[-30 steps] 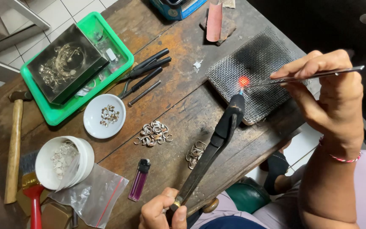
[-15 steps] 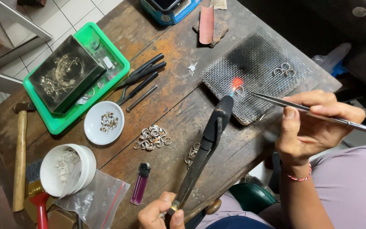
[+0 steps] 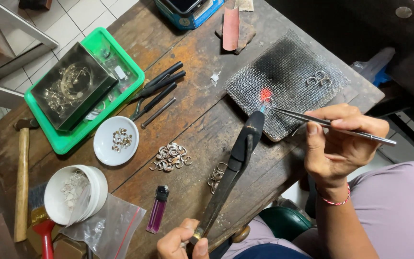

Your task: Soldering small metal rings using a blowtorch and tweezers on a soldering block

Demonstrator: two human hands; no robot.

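My left hand grips the base of a long black torch at the bottom edge. Its tip points at a small ring on a charred wire mesh pad, where a red glowing spot shows. My right hand holds thin metal tweezers, whose tips touch the ring. Three more rings lie on the mesh further right.
A pile of silver rings and a smaller cluster lie on the wooden table. Around them are a white dish, green tray, pliers, purple lighter, white cup and hammer.
My right hand drew back from above the mesh toward my body, then brought the tweezers' tips to the ring. The torch stays aimed at the glowing spot.
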